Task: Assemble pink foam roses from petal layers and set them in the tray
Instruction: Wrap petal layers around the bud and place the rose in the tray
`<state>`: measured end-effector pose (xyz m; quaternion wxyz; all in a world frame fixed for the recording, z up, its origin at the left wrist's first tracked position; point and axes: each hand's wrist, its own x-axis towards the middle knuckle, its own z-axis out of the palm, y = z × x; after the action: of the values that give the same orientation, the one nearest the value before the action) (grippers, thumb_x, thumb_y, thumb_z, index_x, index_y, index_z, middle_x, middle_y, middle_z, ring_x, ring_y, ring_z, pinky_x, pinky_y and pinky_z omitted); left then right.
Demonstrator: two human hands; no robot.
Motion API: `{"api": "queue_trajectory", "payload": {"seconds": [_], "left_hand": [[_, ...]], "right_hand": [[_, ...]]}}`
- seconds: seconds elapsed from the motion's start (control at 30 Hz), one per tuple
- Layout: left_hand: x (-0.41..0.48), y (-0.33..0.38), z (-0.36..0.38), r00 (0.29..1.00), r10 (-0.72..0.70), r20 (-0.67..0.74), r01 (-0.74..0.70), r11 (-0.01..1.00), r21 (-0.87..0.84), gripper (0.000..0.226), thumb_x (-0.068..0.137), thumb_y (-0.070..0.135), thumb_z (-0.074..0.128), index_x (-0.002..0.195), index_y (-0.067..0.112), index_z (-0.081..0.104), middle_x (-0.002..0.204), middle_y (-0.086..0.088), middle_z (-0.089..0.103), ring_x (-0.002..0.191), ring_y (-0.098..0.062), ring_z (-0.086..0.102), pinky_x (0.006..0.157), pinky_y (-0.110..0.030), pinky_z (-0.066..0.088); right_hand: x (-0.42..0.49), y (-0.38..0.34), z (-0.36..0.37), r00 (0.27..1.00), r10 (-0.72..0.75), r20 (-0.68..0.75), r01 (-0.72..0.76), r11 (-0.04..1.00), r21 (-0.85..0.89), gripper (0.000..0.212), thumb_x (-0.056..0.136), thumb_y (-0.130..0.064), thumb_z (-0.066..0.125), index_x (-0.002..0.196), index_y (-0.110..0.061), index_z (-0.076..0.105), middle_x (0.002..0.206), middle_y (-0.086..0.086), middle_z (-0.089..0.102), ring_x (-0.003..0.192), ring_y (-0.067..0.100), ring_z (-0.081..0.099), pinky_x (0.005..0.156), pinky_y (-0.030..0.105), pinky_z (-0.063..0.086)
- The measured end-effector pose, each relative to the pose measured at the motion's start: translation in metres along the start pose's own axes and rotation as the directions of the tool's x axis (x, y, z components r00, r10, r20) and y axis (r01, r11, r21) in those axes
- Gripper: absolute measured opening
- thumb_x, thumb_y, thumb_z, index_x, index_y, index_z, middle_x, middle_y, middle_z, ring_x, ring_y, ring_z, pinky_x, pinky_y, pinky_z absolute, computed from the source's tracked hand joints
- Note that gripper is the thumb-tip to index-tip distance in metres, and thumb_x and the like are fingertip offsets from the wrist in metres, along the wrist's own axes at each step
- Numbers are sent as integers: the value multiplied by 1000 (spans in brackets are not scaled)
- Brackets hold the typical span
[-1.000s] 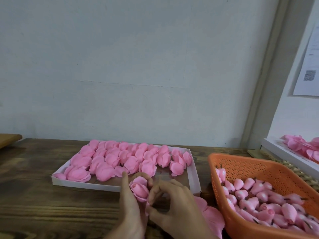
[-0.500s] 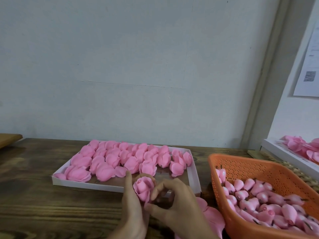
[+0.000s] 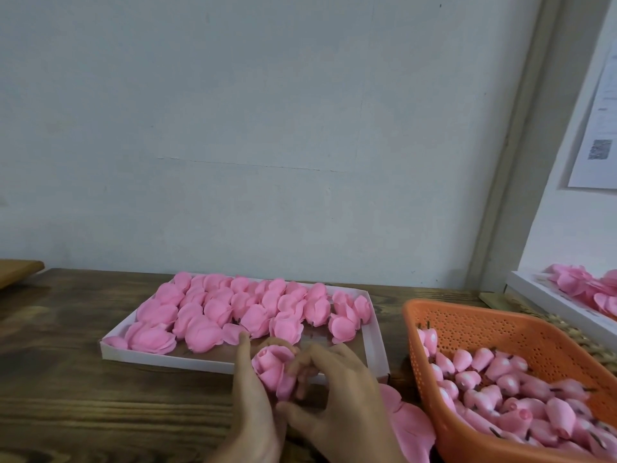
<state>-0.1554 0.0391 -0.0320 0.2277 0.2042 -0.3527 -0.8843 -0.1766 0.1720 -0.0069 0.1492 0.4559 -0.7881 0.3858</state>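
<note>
The rose (image 3: 273,370) sits between both hands, just above the near rim of the tray (image 3: 160,357). Its bud tip points up and left, with outer petals wrapped around it. The left hand (image 3: 253,406) grips it from the left. One finger (image 3: 243,349) stands straight up beside the rose, and others curl over its top from behind. The right hand (image 3: 340,396) closes on the rose's right side with bent fingertips (image 3: 302,365), which are blurred, so exactly which ones pinch the petal is hard to tell. Its thumb lies under the rose, against the left palm. Both wrists are cut off by the lower edge.

Beyond the fingertips, finished roses (image 3: 233,309) fill most of the tray, with a bare strip of tray floor just behind the hands. Right of the right hand, loose petals (image 3: 410,426) lie on the wooden table (image 3: 66,329), partly hidden by that hand. Further right, an orange basket (image 3: 500,325) holds pink buds (image 3: 500,389), and its near corner is cut off. Past the basket, a second white tray (image 3: 547,302) of petals runs out of view. High on the right wall hangs a sheet of paper (image 3: 597,142) bearing a QR-like square. Its printed lines are too small to read.
</note>
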Motion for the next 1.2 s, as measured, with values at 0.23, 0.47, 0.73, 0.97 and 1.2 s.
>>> {"api": "queue_trajectory", "payload": {"seconds": [0.23, 0.47, 0.73, 0.97, 1.2], "left_hand": [[-8, -3, 4, 999, 29, 43, -27, 999, -35, 82, 97, 67, 37, 44, 11, 63, 48, -16, 50, 38, -26, 52, 42, -27, 46], [-4, -8, 5, 998, -16, 66, 27, 985, -168, 70, 90, 63, 47, 40, 14, 60, 49, -2, 54, 39, -17, 55, 39, -23, 47], [-2, -12, -1, 988, 148, 47, -148, 989, -7, 61, 91, 60, 52, 49, 23, 76, 56, 2, 71, 47, -12, 69, 40, -23, 53], [5, -6, -1, 988, 151, -33, -151, 988, 22, 75, 103, 50, 42, 49, 4, 66, 56, -15, 63, 45, -23, 65, 46, -27, 54], [1, -6, -1, 997, 64, -49, -67, 996, -67, 76, 95, 65, 47, 50, 6, 63, 51, -13, 53, 40, -21, 53, 43, -22, 47]], "right_hand": [[-5, -1, 7, 998, 35, -61, -34, 999, 16, 42, 60, -41, 80, 98, -41, 63, 74, -20, 65, 95, -5, 57, 76, 13, 48], [-2, -1, 8, 983, -14, -185, -1, 997, -79, 25, 70, -57, 72, 75, -34, 67, 68, -21, 65, 78, -3, 56, 61, 15, 48], [-4, -2, 10, 972, 37, -234, -47, 998, -38, 11, 62, -40, 77, 70, -34, 73, 66, -27, 64, 69, 0, 61, 57, 20, 54], [-4, -7, 13, 975, 83, -207, -63, 993, 99, 22, 70, -53, 63, 84, -36, 68, 81, -39, 61, 74, 0, 57, 63, 22, 51], [-4, -6, 14, 953, -103, -284, 83, 993, -81, 8, 79, -41, 68, 76, -34, 69, 76, -23, 66, 77, 2, 57, 61, 17, 50]]}}
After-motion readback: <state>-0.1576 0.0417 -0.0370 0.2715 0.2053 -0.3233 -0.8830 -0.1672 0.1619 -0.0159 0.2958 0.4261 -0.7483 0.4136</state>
